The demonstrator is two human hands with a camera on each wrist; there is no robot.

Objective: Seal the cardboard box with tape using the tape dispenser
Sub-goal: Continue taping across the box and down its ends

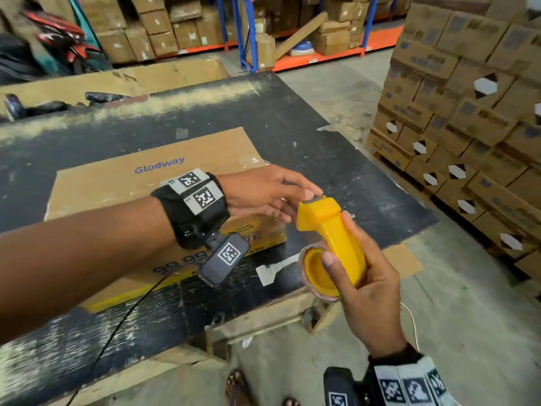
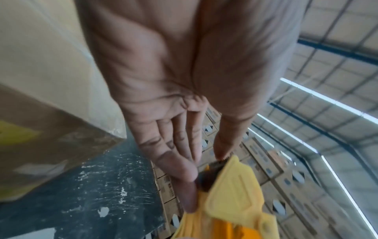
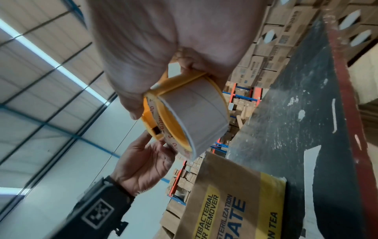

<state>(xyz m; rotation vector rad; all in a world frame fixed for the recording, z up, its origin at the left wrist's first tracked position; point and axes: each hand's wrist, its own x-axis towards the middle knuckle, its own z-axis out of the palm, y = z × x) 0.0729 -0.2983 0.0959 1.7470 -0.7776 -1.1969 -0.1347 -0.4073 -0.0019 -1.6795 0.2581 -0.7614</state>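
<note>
A closed cardboard box (image 1: 158,186) printed "Glodway" lies flat on the black table (image 1: 322,136); its corner (image 2: 40,80) and its yellow-printed side (image 3: 225,202) appear in the wrist views. My right hand (image 1: 366,273) grips the handle of the yellow tape dispenser (image 1: 330,232) just off the table's right front corner, with the tape roll (image 3: 196,113) under the palm. My left hand (image 1: 278,194) reaches across the box to the dispenser's front end. Its thumb tip (image 2: 220,153) touches the top of the cutter and its straight fingers (image 2: 180,169) lie beside it. No loose tape end shows.
A pallet of stacked cartons (image 1: 468,112) stands close on the right. Blue and orange racks (image 1: 248,30) with boxes fill the back. A large open carton (image 1: 146,80) sits behind the table. A white tape scrap (image 1: 272,271) lies near the front edge. Sandalled feet (image 1: 237,388) stand below.
</note>
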